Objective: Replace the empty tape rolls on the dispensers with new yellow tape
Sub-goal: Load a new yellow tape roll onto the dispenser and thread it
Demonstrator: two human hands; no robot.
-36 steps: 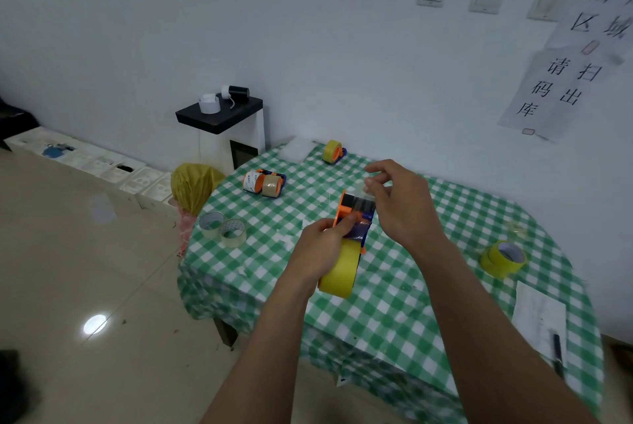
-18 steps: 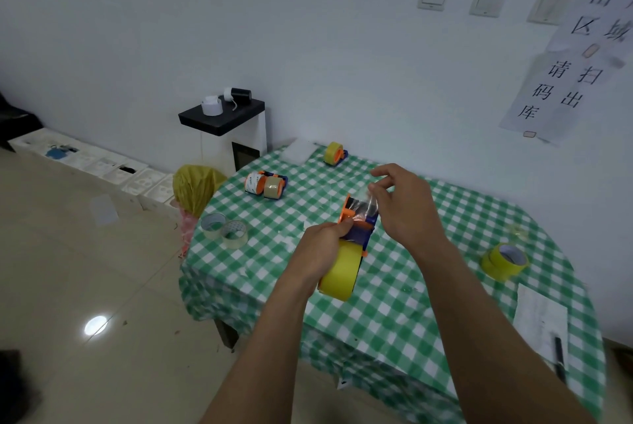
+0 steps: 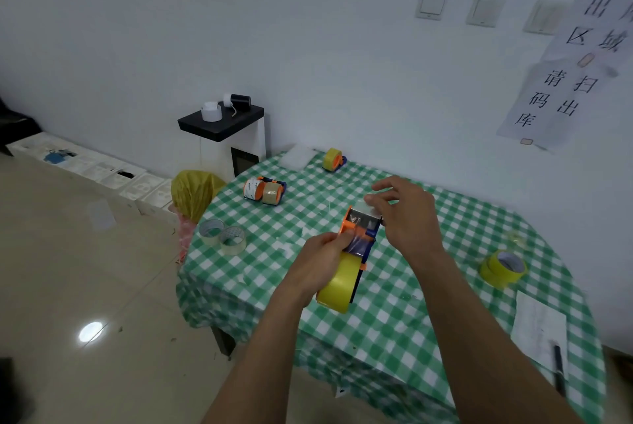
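Loaded tape dispenser (image 3: 359,238), orange and blue, is held in the air above the near half of the green-checked table (image 3: 411,327), not resting on it. The new yellow tape roll (image 3: 337,288) already sits on its hub, at the end nearer the person.

Left hand (image 3: 318,261): fingers curled round the dispenser body just above the roll, carrying its weight. Right hand (image 3: 409,218): thumb and forefinger closed in a narrow pinch on the loose tape end (image 3: 366,213) at the dispenser's head; the other fingers are spread above it.

Handling, as a judgement: the dispenser is light, rigid plastic, so one hand's wrap at the body is enough. The roll is firm and should not deform. The free film is thin and limp and will cling to skin or fold onto itself, so it is best taken at the very edge and kept taut. The cutter at the head is probably toothed; keep fingertips on the film, clear of the blade.

Against the frame half a second back: the right fingertips are now down close to the head, where they were pinching well above it. The left grip looks unchanged.

A spare yellow roll (image 3: 503,268) lies on the table to the right.
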